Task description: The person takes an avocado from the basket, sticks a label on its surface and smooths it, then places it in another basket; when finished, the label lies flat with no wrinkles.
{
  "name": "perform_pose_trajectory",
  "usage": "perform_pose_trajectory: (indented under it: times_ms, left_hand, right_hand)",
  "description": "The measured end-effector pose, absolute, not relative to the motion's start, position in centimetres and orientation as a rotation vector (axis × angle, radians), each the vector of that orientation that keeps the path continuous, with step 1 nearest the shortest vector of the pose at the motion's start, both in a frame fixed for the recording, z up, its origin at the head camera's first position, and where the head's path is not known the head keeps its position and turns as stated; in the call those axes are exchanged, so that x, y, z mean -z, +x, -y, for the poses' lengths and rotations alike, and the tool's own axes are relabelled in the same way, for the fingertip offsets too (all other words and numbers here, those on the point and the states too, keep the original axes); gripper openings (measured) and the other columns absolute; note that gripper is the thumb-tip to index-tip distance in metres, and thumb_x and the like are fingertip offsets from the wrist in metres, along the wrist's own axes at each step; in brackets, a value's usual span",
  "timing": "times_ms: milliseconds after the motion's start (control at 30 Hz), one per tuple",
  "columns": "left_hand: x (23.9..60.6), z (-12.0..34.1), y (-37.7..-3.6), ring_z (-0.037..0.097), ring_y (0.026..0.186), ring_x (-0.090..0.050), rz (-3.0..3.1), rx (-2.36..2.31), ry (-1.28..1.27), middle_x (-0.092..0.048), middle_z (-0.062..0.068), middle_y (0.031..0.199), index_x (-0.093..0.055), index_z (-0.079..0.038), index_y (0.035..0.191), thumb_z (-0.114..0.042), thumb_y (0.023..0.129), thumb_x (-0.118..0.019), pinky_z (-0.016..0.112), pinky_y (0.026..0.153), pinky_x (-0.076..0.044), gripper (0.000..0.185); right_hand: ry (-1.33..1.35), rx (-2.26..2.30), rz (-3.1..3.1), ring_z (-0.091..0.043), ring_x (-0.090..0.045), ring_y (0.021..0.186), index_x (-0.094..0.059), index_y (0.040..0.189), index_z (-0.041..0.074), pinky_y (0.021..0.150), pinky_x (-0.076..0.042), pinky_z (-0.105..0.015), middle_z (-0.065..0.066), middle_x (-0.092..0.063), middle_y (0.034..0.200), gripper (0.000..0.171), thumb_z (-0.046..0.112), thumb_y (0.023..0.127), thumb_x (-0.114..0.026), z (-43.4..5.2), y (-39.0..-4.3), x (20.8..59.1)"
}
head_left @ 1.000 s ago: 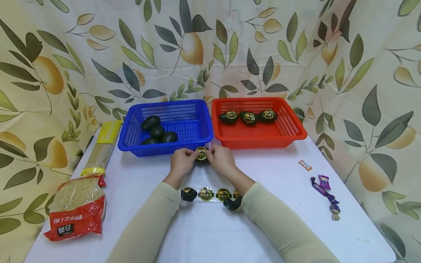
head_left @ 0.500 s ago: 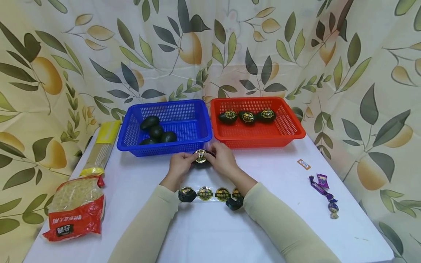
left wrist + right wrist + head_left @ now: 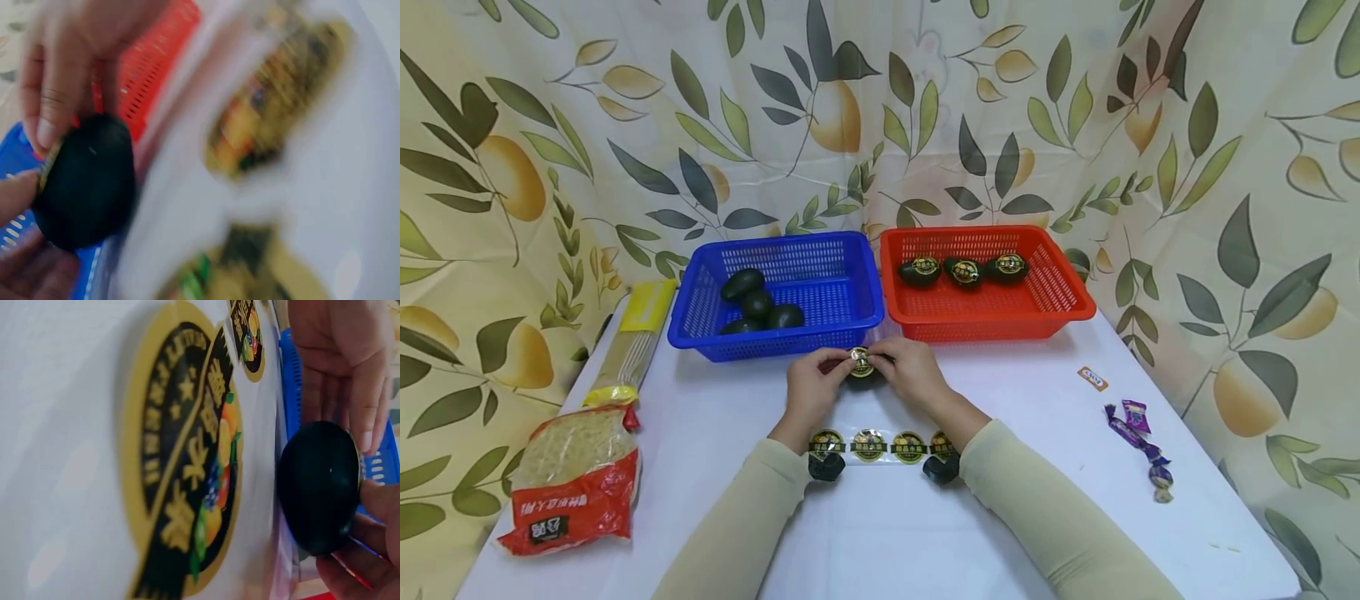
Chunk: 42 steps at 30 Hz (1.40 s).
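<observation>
A dark green avocado (image 3: 862, 382) is held between both hands just in front of the baskets, with a round gold-and-black sticker (image 3: 860, 360) on its upper face. My left hand (image 3: 811, 390) grips its left side, the thumb at the sticker's edge. From the other side my right hand (image 3: 916, 373) holds it, thumb and fingertips near the sticker. In the right wrist view the avocado's (image 3: 319, 487) smooth side shows, fingers around it. The left wrist view is blurred, but shows the avocado (image 3: 90, 187) between fingers of both hands. A clear sheet of similar stickers (image 3: 868, 445) lies below the hands.
Behind the hands stand a blue basket (image 3: 835, 343) with several plain avocados and a red basket (image 3: 992, 330) with three stickered ones. Packaged noodles (image 3: 632, 342) and a red bag (image 3: 576, 483) lie left. Small wrapped sweets (image 3: 1138, 437) lie right.
The hands stay on the avocado near the same spot, their thumbs and fingertips shifting around the sticker. Both wrists have turned slightly, and the avocado sits a little lower in view.
</observation>
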State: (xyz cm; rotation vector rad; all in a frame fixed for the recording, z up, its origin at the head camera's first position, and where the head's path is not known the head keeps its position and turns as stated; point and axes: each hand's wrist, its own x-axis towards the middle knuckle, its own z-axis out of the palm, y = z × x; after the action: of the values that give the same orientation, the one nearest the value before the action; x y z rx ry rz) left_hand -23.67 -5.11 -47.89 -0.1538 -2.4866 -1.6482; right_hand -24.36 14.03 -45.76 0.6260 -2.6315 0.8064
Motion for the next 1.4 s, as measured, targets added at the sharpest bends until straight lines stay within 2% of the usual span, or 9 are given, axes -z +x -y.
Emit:
perform_pose_trajectory:
  times_ms: [133, 233, 467, 600, 700, 800, 1100, 1233, 1400]
  left_hand:
    - [48.1, 5.4, -23.5, 0.031, 0.122, -0.067, 2.508, 1.321, -0.497, -0.072, 0.010, 0.128, -0.080, -0.014, 0.117, -0.021, 0.096, -0.076, 0.047, 0.106, -0.053, 0.023]
    - [48.1, 5.5, -23.6, 0.031, 0.126, -0.064, 2.541, 1.246, -0.526, -0.070, 0.009, 0.133, -0.077, -0.016, 0.124, -0.026, 0.096, -0.076, 0.049, 0.109, -0.051, 0.030]
    - [48.1, 5.5, -24.3, 0.025, 0.128, -0.064, 2.558, 1.549, -0.317, -0.072, 0.006, 0.131, -0.078, -0.014, 0.120, -0.024, 0.097, -0.076, 0.041, 0.110, -0.052, 0.025]
    - [47.3, 5.3, -24.8, 0.024, 0.112, -0.070, 2.550, 1.784, -0.108, -0.077, 0.008, 0.117, -0.080, -0.009, 0.112, -0.020, 0.093, -0.080, 0.039, 0.098, -0.058, 0.021]
    - [46.9, 5.4, -25.0, 0.022, 0.102, -0.070, 2.500, 2.053, 0.074, -0.076, 0.011, 0.113, -0.078, -0.004, 0.112, -0.016, 0.091, -0.082, 0.039, 0.092, -0.060, 0.025]
    - [46.8, 5.6, -25.1, 0.021, 0.102, -0.068, 2.450, 2.265, 0.188, -0.073, 0.014, 0.118, -0.074, -0.002, 0.119, -0.012, 0.090, -0.082, 0.040, 0.096, -0.059, 0.032]
    - [46.6, 6.2, -25.2, 0.023, 0.107, -0.066, 2.434, 2.456, 0.271, -0.067, 0.013, 0.129, -0.067, 0.000, 0.129, -0.010, 0.091, -0.080, 0.041, 0.104, -0.055, 0.042]
    - [46.4, 6.3, -25.2, 0.023, 0.106, -0.066, 2.455, 2.455, 0.252, -0.067, 0.014, 0.127, -0.066, 0.001, 0.129, -0.010, 0.090, -0.081, 0.042, 0.104, -0.055, 0.043]
    - [46.6, 6.4, -25.1, 0.027, 0.116, -0.065, 2.507, 2.409, 0.260, -0.064, 0.016, 0.131, -0.063, 0.002, 0.132, -0.013, 0.098, -0.073, 0.041, 0.106, -0.055, 0.039]
  right_hand:
    - [0.683, -0.767, 2.641, -0.026, -0.073, 0.110, -0.079, 0.106, 0.009, 0.098, -0.058, -0.043, -0.009, -0.077, 0.115, 0.016, 0.021, 0.096, -0.075, -14.1, -24.3, 45.6]
    - [0.707, -0.775, 2.650, -0.027, -0.072, 0.111, -0.078, 0.107, 0.008, 0.099, -0.058, -0.042, -0.010, -0.077, 0.117, 0.021, 0.026, 0.095, -0.076, -14.1, -24.4, 45.6]
    - [0.717, -0.763, 2.701, -0.027, -0.069, 0.118, -0.076, 0.119, 0.012, 0.104, -0.055, -0.043, -0.009, -0.074, 0.125, 0.029, 0.030, 0.097, -0.075, -14.1, -24.5, 45.7]
    - [0.823, -0.638, 2.716, -0.028, -0.068, 0.122, -0.074, 0.129, 0.014, 0.106, -0.054, -0.045, -0.009, -0.072, 0.129, 0.033, 0.028, 0.099, -0.072, -14.1, -24.7, 45.3]
    - [0.882, -0.588, 2.747, -0.025, -0.069, 0.116, -0.075, 0.124, 0.015, 0.102, -0.056, -0.044, -0.005, -0.073, 0.123, 0.029, 0.031, 0.099, -0.072, -13.9, -24.8, 45.0]
    - [0.885, -0.589, 2.793, -0.022, -0.070, 0.108, -0.073, 0.116, 0.019, 0.097, -0.058, -0.042, -0.001, -0.073, 0.115, 0.024, 0.035, 0.098, -0.073, -13.7, -24.9, 44.8]
    - [0.973, -0.635, 2.804, -0.020, -0.067, 0.122, -0.074, 0.125, 0.020, 0.107, -0.053, -0.044, 0.000, -0.073, 0.127, 0.034, 0.033, 0.094, -0.078, -13.8, -25.5, 44.5]
    - [0.968, -0.688, 2.870, -0.018, -0.069, 0.105, -0.072, 0.115, 0.022, 0.096, -0.056, -0.042, 0.003, -0.075, 0.113, 0.026, 0.032, 0.092, -0.080, -13.9, -25.8, 44.2]
    - [0.953, -0.805, 2.971, -0.020, -0.065, 0.102, -0.067, 0.119, 0.023, 0.095, -0.055, -0.042, 0.000, -0.074, 0.115, 0.032, 0.031, 0.092, -0.081, -14.3, -26.4, 44.0]
